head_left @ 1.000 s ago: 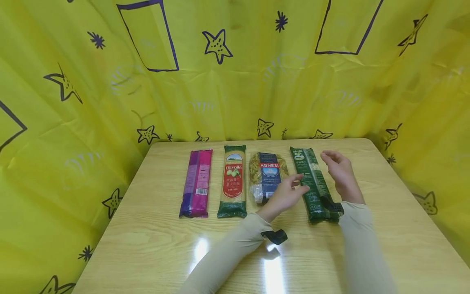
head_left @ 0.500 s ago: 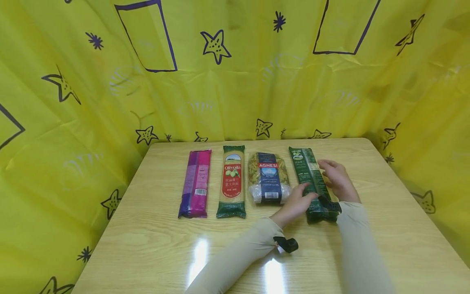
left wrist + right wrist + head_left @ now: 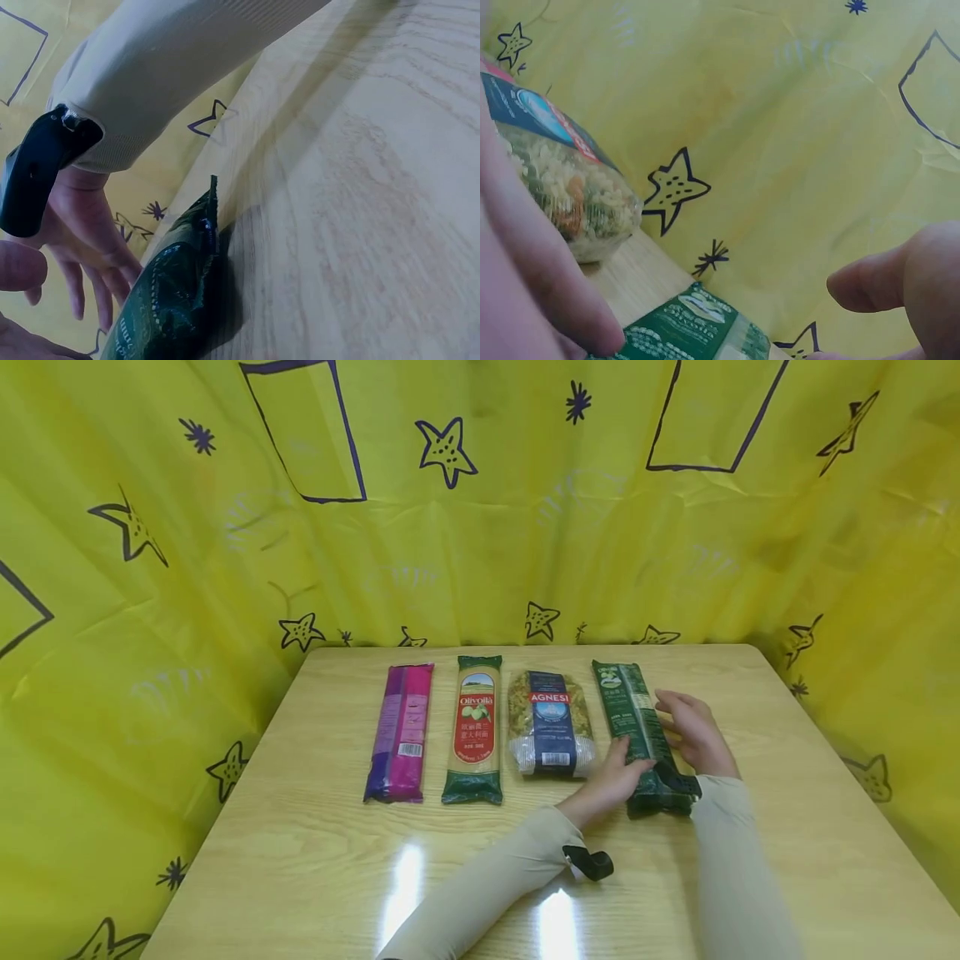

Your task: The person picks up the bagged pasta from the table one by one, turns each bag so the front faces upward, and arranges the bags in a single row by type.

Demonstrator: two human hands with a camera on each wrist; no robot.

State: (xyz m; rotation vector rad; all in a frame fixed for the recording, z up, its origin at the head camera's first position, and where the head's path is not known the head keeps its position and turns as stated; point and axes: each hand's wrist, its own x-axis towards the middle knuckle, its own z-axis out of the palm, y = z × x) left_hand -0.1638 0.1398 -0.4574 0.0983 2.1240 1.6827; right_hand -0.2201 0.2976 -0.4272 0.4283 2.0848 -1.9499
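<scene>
I have the green packet [image 3: 647, 735] lying flat on the worktop [image 3: 315, 860], between the left grip [image 3: 609, 783] and the right grip [image 3: 693, 731]. Its printed far end lies beyond the left grip's fingertips, and its near end runs back toward me, past the right wrist.

My left grip is released: thumb and fingers stand apart at the packet's left edge, and on the head view they overlap that edge. I cannot tell whether they touch it. My right grip is also released, its fingers loosely bent just beside the packet's right edge. The black strap [image 3: 678, 779] on the right wrist covers part of the packet's near end on the head view; the left wrist carries a black strap [image 3: 591, 863] too.

Just left of the left grip, and a little farther from me, I see the AGNESI bag [image 3: 551, 722], its clear sides showing pasta. Farther left of that grip lies the Olivoilà packet [image 3: 474, 727], green at both ends, and farthest left the pink and purple packet [image 3: 400, 735]. The beige left sleeve [image 3: 495, 885] reaches in below these, and beyond both grips hangs the yellow curtain [image 3: 502, 543] with stars drawn on it.
</scene>
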